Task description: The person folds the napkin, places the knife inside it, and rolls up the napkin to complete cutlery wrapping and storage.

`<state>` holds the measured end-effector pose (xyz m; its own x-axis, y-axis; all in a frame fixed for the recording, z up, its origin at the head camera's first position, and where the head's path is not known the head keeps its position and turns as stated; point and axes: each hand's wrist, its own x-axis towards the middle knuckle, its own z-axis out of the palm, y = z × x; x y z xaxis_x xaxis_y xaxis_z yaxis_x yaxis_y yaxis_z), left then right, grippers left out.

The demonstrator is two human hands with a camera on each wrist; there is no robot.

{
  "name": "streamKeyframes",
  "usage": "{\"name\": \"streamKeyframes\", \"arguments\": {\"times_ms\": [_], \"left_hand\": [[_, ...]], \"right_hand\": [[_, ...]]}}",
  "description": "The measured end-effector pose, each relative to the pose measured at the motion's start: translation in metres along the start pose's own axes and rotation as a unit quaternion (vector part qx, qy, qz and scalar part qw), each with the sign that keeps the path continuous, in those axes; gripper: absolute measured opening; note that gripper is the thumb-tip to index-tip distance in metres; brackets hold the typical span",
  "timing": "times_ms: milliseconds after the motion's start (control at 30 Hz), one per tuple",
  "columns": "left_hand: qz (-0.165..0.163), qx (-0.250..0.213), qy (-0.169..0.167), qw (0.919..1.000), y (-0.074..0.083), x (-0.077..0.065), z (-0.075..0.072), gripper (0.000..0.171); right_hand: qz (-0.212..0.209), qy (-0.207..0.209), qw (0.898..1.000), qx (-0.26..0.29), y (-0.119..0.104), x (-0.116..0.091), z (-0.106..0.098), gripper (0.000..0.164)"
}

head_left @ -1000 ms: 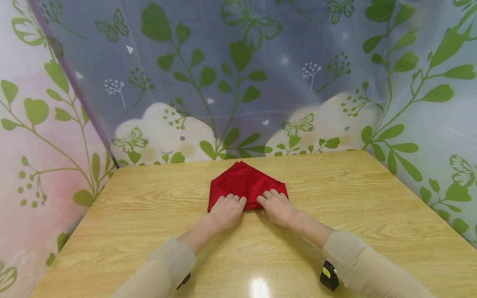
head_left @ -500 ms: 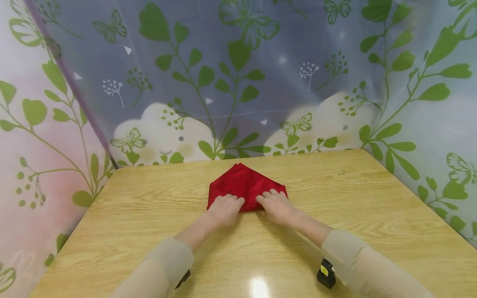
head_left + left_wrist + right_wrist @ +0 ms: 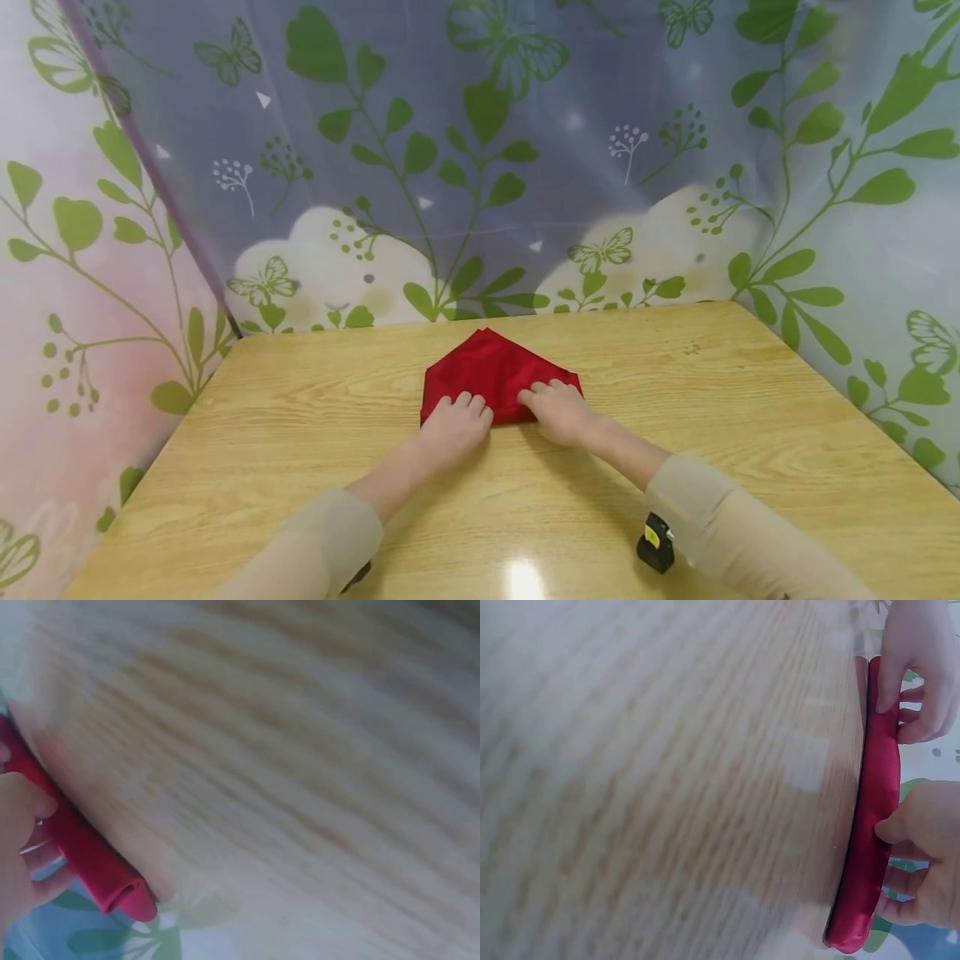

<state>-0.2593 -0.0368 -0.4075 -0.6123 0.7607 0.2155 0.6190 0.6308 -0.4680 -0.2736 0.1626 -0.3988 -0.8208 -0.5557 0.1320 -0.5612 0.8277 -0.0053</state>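
Note:
A red cloth (image 3: 498, 367) lies on the table, folded into a five-sided shape with its point toward the back. Its near edge is turned over into a thick roll, whose spiral end shows in the left wrist view (image 3: 127, 892). My left hand (image 3: 457, 423) grips the left part of this roll, thumb on the near side and fingers over the top. On the right part, my right hand (image 3: 558, 410) holds it the same way. Both thumbs press on the roll (image 3: 874, 772) in the right wrist view, with a short stretch of red between the hands.
The wooden table (image 3: 300, 392) stretches around the cloth on all sides. Behind it hangs a patterned backdrop (image 3: 525, 183) of leaves and butterflies, meeting the back edge. A black device (image 3: 656, 542) with a yellow label hangs under the right sleeve.
Both hands stay on the near edge with only small finger shifts. A turned strip along that edge shows a little more plainly at the left. The head view has swayed slightly.

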Motion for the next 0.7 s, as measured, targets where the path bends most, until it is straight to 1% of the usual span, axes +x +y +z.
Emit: {"name": "streamKeyframes", "arguments": {"times_ms": [100,167,367,433,567,700], "left_hand": [[0.010,0.039,0.016,0.9991,0.003,0.000,0.002,0.013],[0.010,0.054,0.029,0.9981,0.004,0.001,0.004,0.011],[0.007,0.062,0.040,0.9972,0.004,0.004,0.007,0.008],[0.006,0.064,0.040,0.9971,0.004,0.005,0.007,0.008],[0.001,0.063,0.041,0.9972,0.005,0.006,0.008,0.008],[-0.005,0.050,0.029,0.9983,0.004,0.008,0.009,0.007]], "right_hand": [[0.001,0.000,1.000,-0.001,0.001,0.000,0.001,0.026],[0.000,0.005,1.000,0.001,0.001,-0.001,0.002,0.027],[-0.014,0.038,0.999,0.003,0.004,-0.003,0.005,0.032],[-0.020,0.054,0.998,-0.011,0.005,-0.004,0.006,0.032],[-0.026,0.081,0.995,-0.056,0.005,-0.006,0.009,0.031],[-0.032,0.091,0.991,-0.089,0.002,-0.009,0.011,0.029]]}}
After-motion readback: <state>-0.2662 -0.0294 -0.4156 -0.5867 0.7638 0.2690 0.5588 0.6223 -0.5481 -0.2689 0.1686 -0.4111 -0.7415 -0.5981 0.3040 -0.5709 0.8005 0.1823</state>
